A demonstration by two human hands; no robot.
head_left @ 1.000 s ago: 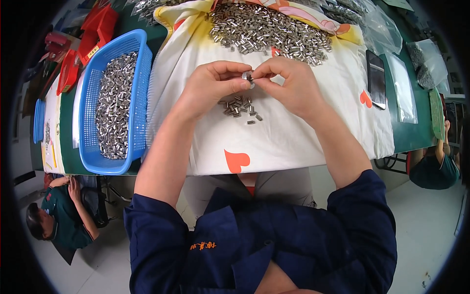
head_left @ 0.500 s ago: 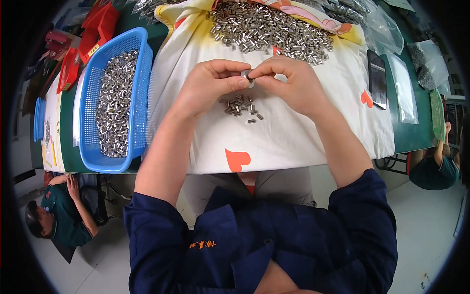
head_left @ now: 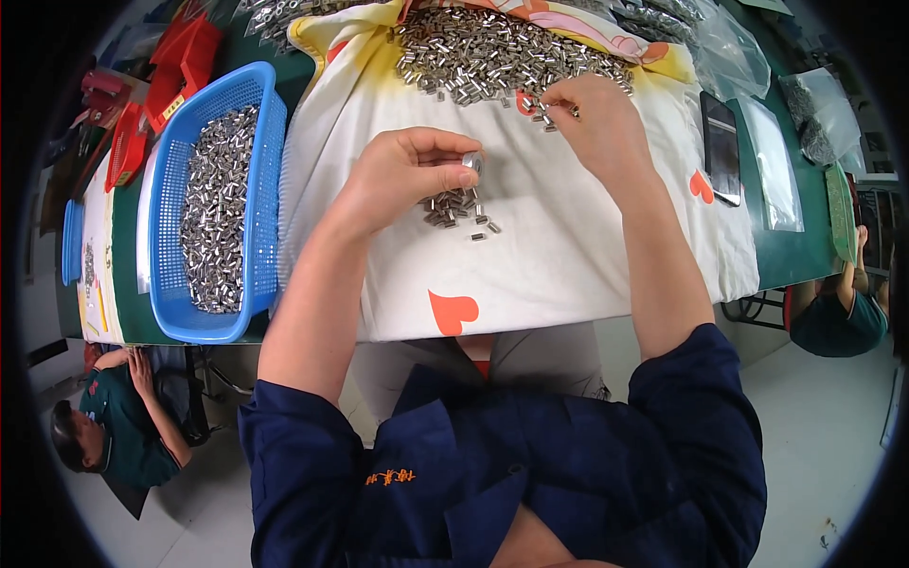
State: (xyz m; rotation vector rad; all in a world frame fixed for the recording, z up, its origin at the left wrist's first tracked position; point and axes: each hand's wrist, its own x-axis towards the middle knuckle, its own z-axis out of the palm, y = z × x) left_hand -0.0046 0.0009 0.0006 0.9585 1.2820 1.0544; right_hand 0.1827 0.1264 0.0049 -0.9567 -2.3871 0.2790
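Observation:
My left hand (head_left: 402, 175) is closed, pinching a small round metal ring (head_left: 472, 163) upright between thumb and fingers. Just below it, on the white cloth (head_left: 540, 256), lies a small heap of short metal cylinders (head_left: 450, 208), a few of them loose at its edge. Farther off to the right, my right hand (head_left: 606, 123) is curled at the near edge of a large pile of the same cylinders (head_left: 483, 52). A metal glint shows at its fingertips, apparently one small cylinder; the fingers partly hide it.
At left stands a blue plastic basket (head_left: 268, 189) filled with metal cylinders. Red bins (head_left: 180, 71) sit behind it. A phone (head_left: 721, 147) and clear plastic bags (head_left: 772, 166) lie at right. Co-workers sit at both sides, one a person in dark green (head_left: 123, 421).
My right hand has left the ring and moved away and to the right, to the edge of the large pile. My left hand keeps the ring in nearly the same place.

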